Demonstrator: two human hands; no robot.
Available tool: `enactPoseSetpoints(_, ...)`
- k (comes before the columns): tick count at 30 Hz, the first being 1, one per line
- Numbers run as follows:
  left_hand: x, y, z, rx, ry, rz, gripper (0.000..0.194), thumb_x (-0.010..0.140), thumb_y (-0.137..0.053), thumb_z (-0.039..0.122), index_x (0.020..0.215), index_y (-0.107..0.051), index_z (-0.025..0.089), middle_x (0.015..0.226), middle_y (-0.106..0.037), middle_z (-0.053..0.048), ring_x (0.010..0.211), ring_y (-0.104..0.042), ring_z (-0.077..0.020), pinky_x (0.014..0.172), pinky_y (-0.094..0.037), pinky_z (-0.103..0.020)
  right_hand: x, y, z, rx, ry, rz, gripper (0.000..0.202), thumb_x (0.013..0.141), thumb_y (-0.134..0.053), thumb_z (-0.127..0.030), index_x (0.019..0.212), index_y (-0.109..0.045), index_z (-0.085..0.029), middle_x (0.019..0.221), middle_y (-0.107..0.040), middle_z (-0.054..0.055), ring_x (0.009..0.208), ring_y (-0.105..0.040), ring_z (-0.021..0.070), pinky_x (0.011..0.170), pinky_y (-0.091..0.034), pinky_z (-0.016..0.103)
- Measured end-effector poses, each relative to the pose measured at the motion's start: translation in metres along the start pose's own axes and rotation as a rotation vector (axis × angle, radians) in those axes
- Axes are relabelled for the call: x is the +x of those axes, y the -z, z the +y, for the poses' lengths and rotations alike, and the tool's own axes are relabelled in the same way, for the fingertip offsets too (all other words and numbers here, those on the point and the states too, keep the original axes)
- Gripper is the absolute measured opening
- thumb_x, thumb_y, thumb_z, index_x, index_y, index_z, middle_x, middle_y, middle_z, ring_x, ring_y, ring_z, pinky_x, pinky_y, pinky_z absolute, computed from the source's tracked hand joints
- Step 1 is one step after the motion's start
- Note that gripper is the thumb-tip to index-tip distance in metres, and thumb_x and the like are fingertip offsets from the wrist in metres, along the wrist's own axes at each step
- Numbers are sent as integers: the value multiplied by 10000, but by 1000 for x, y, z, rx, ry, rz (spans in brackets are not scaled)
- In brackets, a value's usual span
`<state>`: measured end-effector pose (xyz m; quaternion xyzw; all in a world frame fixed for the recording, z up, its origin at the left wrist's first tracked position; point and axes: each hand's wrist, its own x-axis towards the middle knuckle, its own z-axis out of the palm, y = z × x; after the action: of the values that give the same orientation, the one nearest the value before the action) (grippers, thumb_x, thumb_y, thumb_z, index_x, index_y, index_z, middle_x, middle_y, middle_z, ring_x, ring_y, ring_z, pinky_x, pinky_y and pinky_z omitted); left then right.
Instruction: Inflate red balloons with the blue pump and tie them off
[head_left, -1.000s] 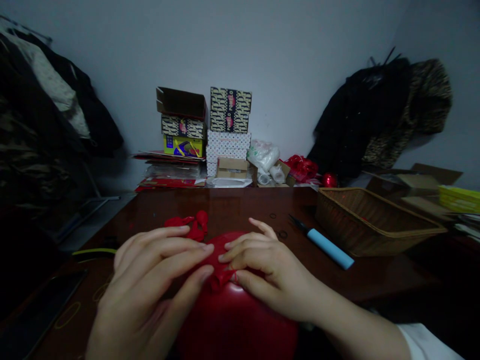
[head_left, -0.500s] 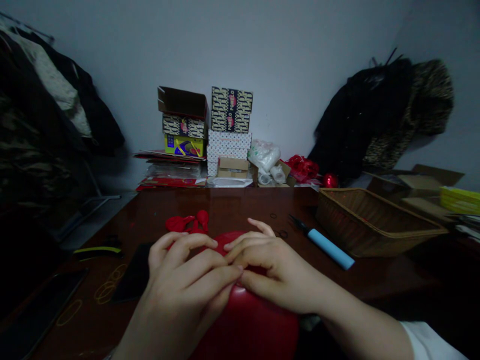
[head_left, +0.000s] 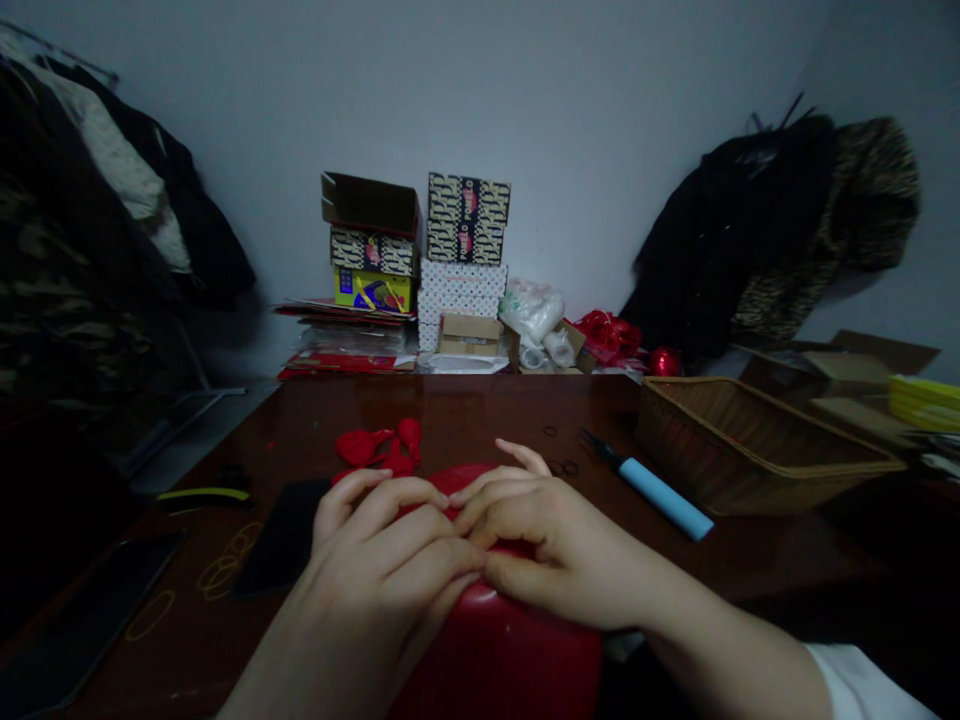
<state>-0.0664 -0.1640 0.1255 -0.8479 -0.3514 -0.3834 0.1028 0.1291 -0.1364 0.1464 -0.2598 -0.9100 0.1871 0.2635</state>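
A large, inflated red balloon (head_left: 517, 650) sits low in front of me, partly covered by my hands. My left hand (head_left: 390, 560) is closed on it from the left, its fingers bent and pinched at the top. From the right, my right hand (head_left: 532, 530) pinches at the same spot, its fingertips meeting those of the left, while the little finger sticks up. The balloon's neck is hidden under the fingers. Just beyond my left hand lie several limp red balloons (head_left: 382, 442) on the brown table (head_left: 480, 410).
A blue hand pump (head_left: 664, 498) lies on the right beside a wicker basket (head_left: 765, 440). Small dark rings (head_left: 562, 467) lie past my right hand. On the left are yellow rubber bands (head_left: 221, 572), a dark phone (head_left: 97, 610) and a yellow-edged tool (head_left: 204, 495). Stacked boxes (head_left: 465, 220) stand against the wall.
Both hands stay pinched together at the balloon's top, with the left hand shifted slightly right. The whole view has moved a little, so the surroundings appear slightly further right.
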Motion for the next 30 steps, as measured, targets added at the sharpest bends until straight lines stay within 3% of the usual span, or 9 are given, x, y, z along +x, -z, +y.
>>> enactPoseSetpoints(8, 2, 0, 9, 6, 7, 7, 82, 807, -575, 199, 789, -635, 252, 808, -676, 29, 926, -584, -185, 1007, -218, -415, -3, 1, -4, 21, 8, -13, 118, 800, -624, -109, 805, -625, -227, 922, -700, -48, 999, -619, 119, 1129, -40, 410)
enactPoseSetpoints(20, -1, 5, 8, 17, -32, -34, 121, 822, -568, 211, 797, -650, 297, 765, -670, 53, 942, -578, -185, 1036, -180, -419, -5, 2, -4, -28, 26, -48, 118, 792, -640, -89, 800, -625, -205, 941, -697, -52, 1006, -601, 96, 1124, 10, 380)
enactPoseSetpoints(30, -2, -6, 5, -115, -86, 41, 118, 718, -517, 137, 656, -538, 236, 651, -587, 29, 847, -583, -178, 996, -243, -429, -7, 5, -9, 42, 24, -71, 94, 782, -673, -114, 759, -632, -195, 865, -705, -36, 950, -620, 106, 1116, -36, 382)
